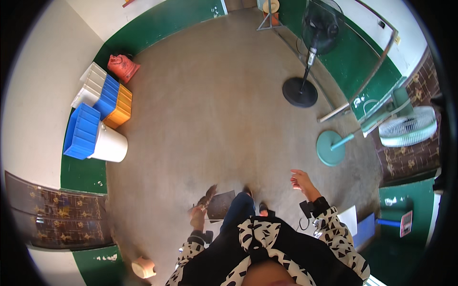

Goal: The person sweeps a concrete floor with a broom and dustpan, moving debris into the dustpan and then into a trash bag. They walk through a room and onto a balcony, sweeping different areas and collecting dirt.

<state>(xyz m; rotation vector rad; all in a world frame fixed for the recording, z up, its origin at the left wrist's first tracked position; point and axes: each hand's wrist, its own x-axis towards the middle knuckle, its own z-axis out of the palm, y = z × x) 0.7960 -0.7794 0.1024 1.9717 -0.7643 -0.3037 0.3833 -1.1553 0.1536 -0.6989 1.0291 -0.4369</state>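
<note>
The left hand (pixel 198 217) hangs low beside the person's leg, its grip clenched on a small brown, blurred thing (pixel 207 198) that sticks up and forward out of the fist; what it is cannot be told. Just beside it, to the right, a dark flat sheet (pixel 221 205) lies on the concrete floor (pixel 210 105). The right hand (pixel 300 180) is lifted out to the side, its grip released, fingers loosely spread and holding nothing. Stacked blue, white and orange crates (pixel 102 97) stand well apart by the wall.
</note>
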